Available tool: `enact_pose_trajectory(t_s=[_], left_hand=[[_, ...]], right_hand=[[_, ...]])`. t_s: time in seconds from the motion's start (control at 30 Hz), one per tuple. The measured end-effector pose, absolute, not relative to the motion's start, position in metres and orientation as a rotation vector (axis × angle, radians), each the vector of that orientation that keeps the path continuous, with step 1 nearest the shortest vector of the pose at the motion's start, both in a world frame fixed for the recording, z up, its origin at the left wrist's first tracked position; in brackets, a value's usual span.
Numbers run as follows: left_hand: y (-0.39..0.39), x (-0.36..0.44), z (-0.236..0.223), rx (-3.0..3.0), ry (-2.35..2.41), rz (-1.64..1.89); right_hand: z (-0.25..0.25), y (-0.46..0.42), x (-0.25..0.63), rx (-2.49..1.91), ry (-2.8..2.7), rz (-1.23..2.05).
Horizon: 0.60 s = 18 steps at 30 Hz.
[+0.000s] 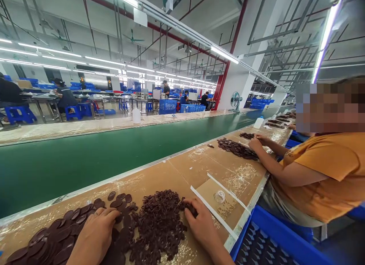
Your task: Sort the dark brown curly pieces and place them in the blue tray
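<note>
Right hand [199, 219] pinches dark bits [192, 209], grip narrow, near the desk [173, 177] edge; left hand [98, 225] bends palm-down over ovals [61, 234], grip hidden.

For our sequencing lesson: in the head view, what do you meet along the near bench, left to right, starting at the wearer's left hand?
Left hand → pile of curly dark pieces → right hand → clear round container → blue crate.

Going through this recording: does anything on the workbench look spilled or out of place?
Pale specks spatter the brown work surface, resembling dried residue. One small dark piece lies apart from the pile by the co-worker.
</note>
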<state>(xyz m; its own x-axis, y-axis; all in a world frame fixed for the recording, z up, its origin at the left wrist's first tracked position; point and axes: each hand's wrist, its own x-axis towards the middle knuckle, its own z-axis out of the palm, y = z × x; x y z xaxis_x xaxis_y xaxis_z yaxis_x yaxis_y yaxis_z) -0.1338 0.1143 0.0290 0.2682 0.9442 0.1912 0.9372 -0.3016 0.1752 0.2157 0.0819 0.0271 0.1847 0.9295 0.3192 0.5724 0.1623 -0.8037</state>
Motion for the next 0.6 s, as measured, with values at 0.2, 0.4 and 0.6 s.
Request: enact_pose_trajectory(t_s=[0.2, 0.4, 0.6], left_hand=[[0.116, -0.141, 0.023, 2.488, 1.883, 0.559], [0.124, -0.142, 0.022, 2.493, 1.874, 0.838], [0.085, -0.098, 0.057, 2.402, 1.591, 1.292]], right_hand=[[0.03, 0.083, 0.218, -1.509, -1.455, 0.446], [0.034, 0.083, 0.216, -1.487, -1.382, 0.433], [0.032, 0.084, 0.22, -1.446, -1.283, 0.463]])
